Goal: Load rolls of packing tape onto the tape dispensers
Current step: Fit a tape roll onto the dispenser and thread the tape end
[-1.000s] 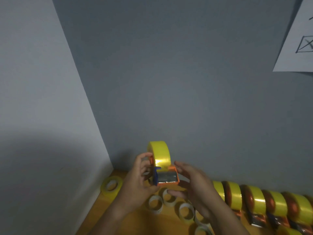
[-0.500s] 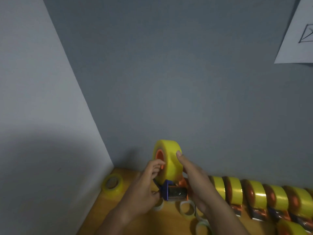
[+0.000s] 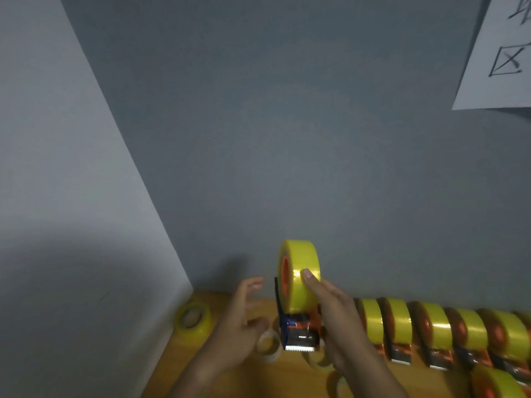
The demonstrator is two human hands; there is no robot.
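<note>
An orange and blue tape dispenser [image 3: 298,333] stands upright above the wooden table [image 3: 218,377], with a yellow tape roll [image 3: 301,262] mounted on it and its toothed blade facing me. My right hand [image 3: 336,320] grips the dispenser from the right, thumb lying on the roll's face. To the left of the dispenser my left hand [image 3: 244,323] hovers with fingers spread, apart from it and holding nothing. A loose yellow tape roll [image 3: 193,319] lies on the table in the corner by the wall.
A row of loaded dispensers [image 3: 436,331] lines the back wall to the right. Several empty tape cores [image 3: 268,347] lie on the table under my hands. A white paper sheet [image 3: 500,58] hangs on the grey wall at top right. The left wall [image 3: 71,225] stands close.
My left hand has let go of the dispenser and drawn away to the left, its fingers spreading. The right hand keeps holding the loaded dispenser, which has turned upright.
</note>
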